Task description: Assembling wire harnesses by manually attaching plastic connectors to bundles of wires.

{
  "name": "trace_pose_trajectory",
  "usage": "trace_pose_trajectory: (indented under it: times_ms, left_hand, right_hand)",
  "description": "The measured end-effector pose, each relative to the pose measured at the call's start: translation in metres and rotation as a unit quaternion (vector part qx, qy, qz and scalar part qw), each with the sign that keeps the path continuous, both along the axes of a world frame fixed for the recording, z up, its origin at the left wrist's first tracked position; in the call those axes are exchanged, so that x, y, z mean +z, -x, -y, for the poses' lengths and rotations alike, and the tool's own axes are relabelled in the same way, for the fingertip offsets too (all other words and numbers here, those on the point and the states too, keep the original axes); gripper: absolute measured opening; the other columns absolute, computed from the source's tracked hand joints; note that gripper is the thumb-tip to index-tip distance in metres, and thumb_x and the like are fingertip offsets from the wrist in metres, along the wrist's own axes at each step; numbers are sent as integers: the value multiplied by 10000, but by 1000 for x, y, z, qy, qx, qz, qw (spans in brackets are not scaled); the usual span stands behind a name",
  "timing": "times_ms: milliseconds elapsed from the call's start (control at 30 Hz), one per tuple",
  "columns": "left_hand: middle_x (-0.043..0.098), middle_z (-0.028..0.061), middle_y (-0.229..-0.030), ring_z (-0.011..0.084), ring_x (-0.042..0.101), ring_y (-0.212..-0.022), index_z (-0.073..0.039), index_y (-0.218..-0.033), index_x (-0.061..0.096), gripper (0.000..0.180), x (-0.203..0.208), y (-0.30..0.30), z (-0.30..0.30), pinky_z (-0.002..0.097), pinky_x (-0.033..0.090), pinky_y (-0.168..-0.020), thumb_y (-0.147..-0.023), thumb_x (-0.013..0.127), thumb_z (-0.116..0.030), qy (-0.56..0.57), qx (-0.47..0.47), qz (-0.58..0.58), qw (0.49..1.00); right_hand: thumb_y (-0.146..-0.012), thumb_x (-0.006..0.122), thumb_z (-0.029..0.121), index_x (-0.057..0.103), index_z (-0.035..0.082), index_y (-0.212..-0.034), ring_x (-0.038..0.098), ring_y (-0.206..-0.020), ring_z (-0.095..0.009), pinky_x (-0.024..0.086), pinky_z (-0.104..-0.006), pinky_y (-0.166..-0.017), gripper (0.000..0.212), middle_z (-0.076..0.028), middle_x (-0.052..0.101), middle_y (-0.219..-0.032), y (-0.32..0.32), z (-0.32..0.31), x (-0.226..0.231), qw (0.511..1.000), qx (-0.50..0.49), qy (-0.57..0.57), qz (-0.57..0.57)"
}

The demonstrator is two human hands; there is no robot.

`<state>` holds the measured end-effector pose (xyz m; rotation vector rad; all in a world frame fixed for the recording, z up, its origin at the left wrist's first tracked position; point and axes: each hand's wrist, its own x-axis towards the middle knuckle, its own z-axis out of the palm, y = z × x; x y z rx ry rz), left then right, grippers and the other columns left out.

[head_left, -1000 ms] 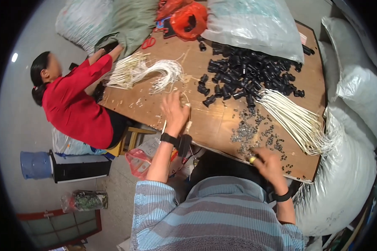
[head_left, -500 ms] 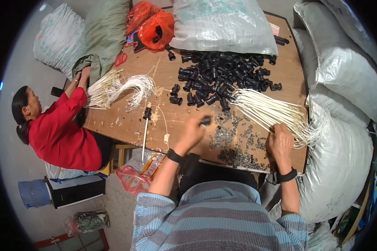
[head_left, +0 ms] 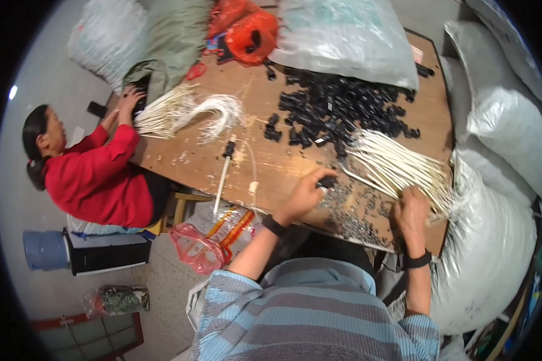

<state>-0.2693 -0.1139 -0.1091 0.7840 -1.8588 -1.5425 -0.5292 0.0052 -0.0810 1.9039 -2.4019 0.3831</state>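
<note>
My left hand [head_left: 306, 197] is closed on a black plastic fitting [head_left: 327, 182], gripped between thumb and fingers just above the scattered small parts. My right hand [head_left: 412, 212] is closed at the near edge of a bundle of white cords [head_left: 397, 162]. One white cord [head_left: 367, 178] lies apart from the bundle and runs to my right fingers, which pinch it. Small clear and dark parts [head_left: 358, 219] are strewn between my hands. Beyond them is a heap of black plastic fittings [head_left: 337, 108]. Left of my left hand lies a white cord with a black fitting [head_left: 229, 148] on it.
Across the table's left side, a person in a red top [head_left: 96, 171] reaches to a green sack [head_left: 174, 48] beside another cord bundle [head_left: 168, 114]. A white sack [head_left: 346, 36] and a red bag [head_left: 251, 39] lie at the back. Full sacks [head_left: 488, 240] crowd the right.
The whole view has shifted, with the table sitting further right. My left hand has come nearer the small parts with the fitting. The other person's hands have come into sight at the green sack's mouth.
</note>
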Motion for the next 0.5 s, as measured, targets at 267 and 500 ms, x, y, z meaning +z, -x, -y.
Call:
trace_pose_trajectory:
  times_ms: [267,500]
  left_hand:
    - [598,36,-1026,78,543,-773,-32,-1203,540,398,2,1,-1,196,431,-648,-827,454,67,-282,62,-36,957]
    - [576,13,-942,52,518,-751,-59,-1180,548,376,0,0,2,200,440,-676,-836,462,69,-131,12,-10,991]
  right_hand:
    - [-827,619,120,651,125,-1011,551,-604,-264,394,-361,-510,187,-74,520,-695,-23,-9,14,978,136,87,132]
    - [-835,626,132,674,138,-998,545,-549,-257,393,-374,-471,170,-68,508,-651,-41,-5,12,964,148,124,180]
